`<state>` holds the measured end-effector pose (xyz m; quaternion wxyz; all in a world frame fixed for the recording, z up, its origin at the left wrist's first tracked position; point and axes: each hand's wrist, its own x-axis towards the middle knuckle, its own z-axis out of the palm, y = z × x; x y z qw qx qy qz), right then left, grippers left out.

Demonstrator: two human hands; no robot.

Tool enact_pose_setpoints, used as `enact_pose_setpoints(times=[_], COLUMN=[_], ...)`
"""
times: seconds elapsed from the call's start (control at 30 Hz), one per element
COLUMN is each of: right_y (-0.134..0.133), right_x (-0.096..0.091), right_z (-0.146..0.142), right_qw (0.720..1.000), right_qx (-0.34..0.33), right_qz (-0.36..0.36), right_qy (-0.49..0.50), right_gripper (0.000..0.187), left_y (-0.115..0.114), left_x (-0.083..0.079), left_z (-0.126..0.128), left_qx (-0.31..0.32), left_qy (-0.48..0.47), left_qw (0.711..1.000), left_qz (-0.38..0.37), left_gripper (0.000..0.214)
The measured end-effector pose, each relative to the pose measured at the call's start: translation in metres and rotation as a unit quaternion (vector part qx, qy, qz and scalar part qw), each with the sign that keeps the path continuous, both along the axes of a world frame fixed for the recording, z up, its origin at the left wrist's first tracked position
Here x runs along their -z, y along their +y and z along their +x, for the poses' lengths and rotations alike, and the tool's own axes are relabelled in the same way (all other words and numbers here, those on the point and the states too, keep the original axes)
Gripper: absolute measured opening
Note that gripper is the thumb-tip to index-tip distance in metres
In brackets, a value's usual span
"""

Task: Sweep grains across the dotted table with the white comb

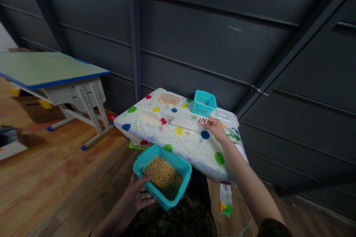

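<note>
My left hand [132, 199] grips the near side of a teal tub [144, 158] filled with yellowish beans [163, 176], holding it off the table's front edge, above my lap. My right hand [214, 127] reaches onto the small table [191, 144], which has a white cloth with coloured dots. Its fingers pinch the right end of a flat white slotted card [186, 120] with green marks. A second, smaller teal tub [204, 102] stands just behind that card. Two pale heaps of grain lie on the cloth, one tan [168, 99] at the back, one whitish [150, 117] on the left.
A clear plastic lid or tray [227, 116] sits at the table's back right corner. A printed packet [226, 199] hangs off the near right edge. A desk with a blue-edged top [50, 68] stands to the left on the wooden floor. Dark grey panelled wall is behind.
</note>
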<state>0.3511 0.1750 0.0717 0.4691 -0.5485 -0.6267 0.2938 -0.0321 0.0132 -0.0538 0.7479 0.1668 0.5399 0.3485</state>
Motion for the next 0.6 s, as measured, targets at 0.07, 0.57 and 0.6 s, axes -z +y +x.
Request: enact_pose_setpoints(times=[0.07, 0.57, 0.6], right_y=[0.0024, 0.0023, 0.0012], right_x=[-0.001, -0.0055, -0.006], right_z=[-0.0018, -0.0038, -0.0038], right_qw=[1.0, 0.998, 0.998], right_qx=[-0.004, -0.039, -0.045], right_qz=[0.008, -0.013, -0.014], right_qy=[-0.005, -0.041, -0.042], right_gripper=[0.051, 0.051, 0.051], left_y=[0.0002, 0.0018, 0.0016], left_x=[-0.0002, -0.0001, -0.0003], left_z=[0.0018, -0.0003, 0.0002], left_qx=[-0.007, 0.001, -0.003], left_qy=[0.012, 0.001, 0.004], left_qw=[1.0, 1.0, 1.0], left_qz=[-0.004, -0.008, -0.003], left_gripper=[0.098, 0.113, 0.11])
